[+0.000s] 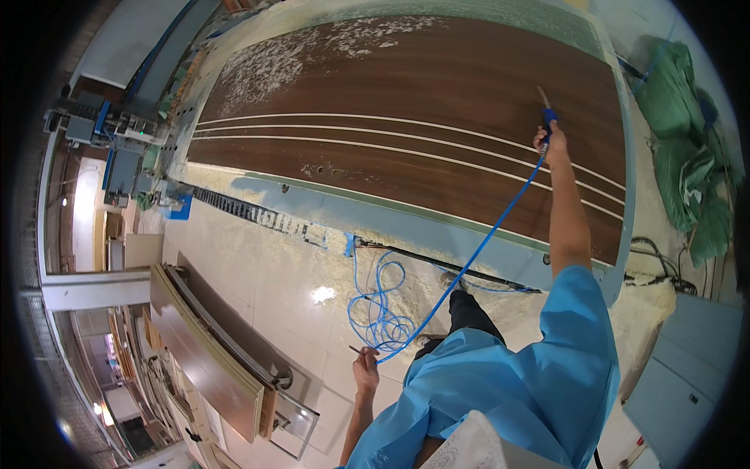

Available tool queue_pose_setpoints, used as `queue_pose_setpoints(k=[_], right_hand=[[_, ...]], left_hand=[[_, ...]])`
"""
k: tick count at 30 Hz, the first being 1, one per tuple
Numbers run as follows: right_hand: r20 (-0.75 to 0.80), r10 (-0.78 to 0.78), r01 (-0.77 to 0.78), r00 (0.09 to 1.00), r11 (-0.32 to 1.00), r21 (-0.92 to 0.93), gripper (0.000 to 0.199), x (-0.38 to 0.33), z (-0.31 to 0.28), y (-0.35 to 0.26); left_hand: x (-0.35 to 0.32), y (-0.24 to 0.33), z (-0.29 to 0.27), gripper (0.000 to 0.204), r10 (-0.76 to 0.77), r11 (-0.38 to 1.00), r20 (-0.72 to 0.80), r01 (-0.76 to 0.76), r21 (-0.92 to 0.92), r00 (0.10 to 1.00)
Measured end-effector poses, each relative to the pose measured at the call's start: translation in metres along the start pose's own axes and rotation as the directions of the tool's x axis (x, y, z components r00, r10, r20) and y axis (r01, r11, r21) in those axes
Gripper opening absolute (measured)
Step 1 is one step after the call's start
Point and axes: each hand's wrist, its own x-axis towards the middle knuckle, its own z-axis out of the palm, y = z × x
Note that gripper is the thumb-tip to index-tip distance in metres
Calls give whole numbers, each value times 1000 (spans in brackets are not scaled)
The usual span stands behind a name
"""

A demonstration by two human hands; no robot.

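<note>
The right grip [555,144] clasps a blue air gun [550,116]; the left grip [365,370] pinches, apparently, a thin dark stick [354,349].

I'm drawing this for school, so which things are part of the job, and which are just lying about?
Seem part of the job:
gun, in the right hand
hose, joined to the gun
thin stick, in the left hand; use unclear
board, with pale dust

Seem just lying about:
panels, lower left
green sheeting, right
</note>
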Motion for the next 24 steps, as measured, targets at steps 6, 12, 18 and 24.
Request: queue_pose_setpoints(k=[6,12,18,24], right_hand=[[112,221,-184,969,943,-276,50,37,118,111],[182,363,-224,914,824,-521,49,17,183,186],[229,446,-41,865,518,-855,49,-51,143,184],[155,372,89,915,191,-978,54,-202,44,111]], left_hand=[[-19,-18,-24,48,-231,972,-234,235,-12,944],[-48,-29,-23,50,-246,968,-306,246,-37,920],[-71,-61,-28,48,-319,946,-256,322,-32,913],[-64,-118,-33,45,-140,988,-121,146,45,983]])
